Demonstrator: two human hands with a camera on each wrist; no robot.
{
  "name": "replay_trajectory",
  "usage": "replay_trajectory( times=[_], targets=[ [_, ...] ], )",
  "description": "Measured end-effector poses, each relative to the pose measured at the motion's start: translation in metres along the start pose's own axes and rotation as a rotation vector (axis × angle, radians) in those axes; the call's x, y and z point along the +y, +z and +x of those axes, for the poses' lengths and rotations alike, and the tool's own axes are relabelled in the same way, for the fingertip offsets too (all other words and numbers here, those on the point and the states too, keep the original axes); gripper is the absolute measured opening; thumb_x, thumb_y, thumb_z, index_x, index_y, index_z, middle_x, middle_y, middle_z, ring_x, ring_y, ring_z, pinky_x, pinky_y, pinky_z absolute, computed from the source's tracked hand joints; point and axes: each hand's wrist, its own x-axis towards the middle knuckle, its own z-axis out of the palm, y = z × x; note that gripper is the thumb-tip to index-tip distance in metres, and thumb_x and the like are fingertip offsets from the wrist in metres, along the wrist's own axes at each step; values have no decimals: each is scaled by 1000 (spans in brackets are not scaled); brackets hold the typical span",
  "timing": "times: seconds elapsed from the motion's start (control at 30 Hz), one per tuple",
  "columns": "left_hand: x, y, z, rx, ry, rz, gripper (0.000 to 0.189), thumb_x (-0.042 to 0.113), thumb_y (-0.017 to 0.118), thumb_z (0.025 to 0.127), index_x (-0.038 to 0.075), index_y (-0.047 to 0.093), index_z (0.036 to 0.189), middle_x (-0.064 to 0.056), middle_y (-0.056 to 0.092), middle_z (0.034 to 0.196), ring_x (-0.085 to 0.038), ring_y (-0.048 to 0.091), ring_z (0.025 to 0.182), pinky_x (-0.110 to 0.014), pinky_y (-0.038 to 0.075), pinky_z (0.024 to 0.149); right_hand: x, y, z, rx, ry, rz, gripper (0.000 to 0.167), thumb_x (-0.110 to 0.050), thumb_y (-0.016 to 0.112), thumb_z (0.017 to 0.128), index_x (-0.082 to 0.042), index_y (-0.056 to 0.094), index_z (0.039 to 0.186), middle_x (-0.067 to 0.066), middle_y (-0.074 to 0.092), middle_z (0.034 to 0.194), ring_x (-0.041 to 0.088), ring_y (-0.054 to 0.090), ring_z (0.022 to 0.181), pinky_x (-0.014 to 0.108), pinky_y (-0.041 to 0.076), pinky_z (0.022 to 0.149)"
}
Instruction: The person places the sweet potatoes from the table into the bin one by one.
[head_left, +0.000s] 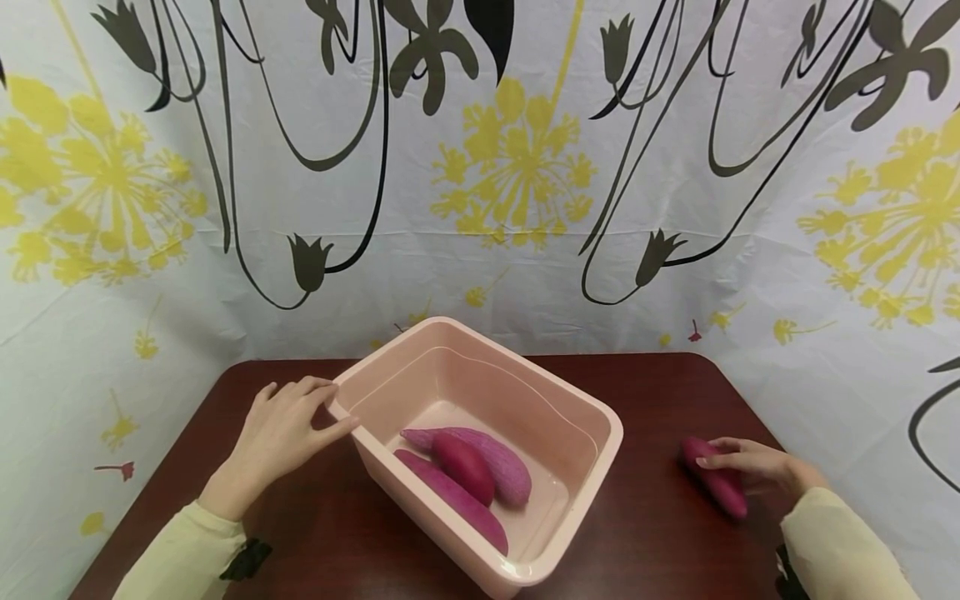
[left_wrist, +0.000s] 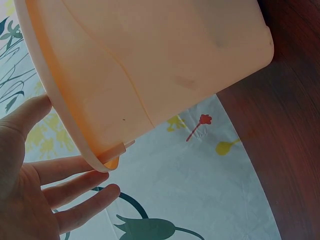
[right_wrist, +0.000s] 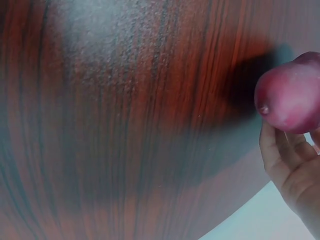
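Note:
A pink plastic tub (head_left: 611, 433) stands on the table, turned at an angle. My left hand (head_left: 288, 421) pinches its left corner at the rim; in the left wrist view the thumb lies against one side of the rim and the forefinger reaches around the other. Inside the tub, three purple-red sweet potatoes (head_left: 462, 468) lie together on the floor, one resting over the others. Off to the right of the tub, my right hand (head_left: 761, 465) grips another sweet potato (head_left: 726, 490). Its rounded end (right_wrist: 287, 100) shows in the right wrist view, with a dark shadow on the wood beside it.
The dark red wooden table (head_left: 652, 533) has rounded far corners. A white cloth (head_left: 517, 308) printed with flowers hangs behind it and along both sides, close to the table's edges.

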Motion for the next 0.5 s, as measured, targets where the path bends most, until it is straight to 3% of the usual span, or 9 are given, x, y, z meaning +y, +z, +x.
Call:
replay_trajectory(
  times=[0.23,0.5],
  targets=[
    [0,0,0,-3,-3,-2,58,53,61,73,4,64,105,-10,57,106,-29,54,91,-59,28,85,-12,5,4,-86,-57,89,58,-27,52,88,10,26,124,12,55,93,28,57,82,44,47,70],
    [0,0,0,-3,-1,-1,58,54,61,74,4,64,105,-10,57,106,-28,54,92,-59,28,84,-31,9,1,-135,-96,97,53,-24,51,89,11,29,123,12,55,94,28,58,82,43,48,70]
  ],
)
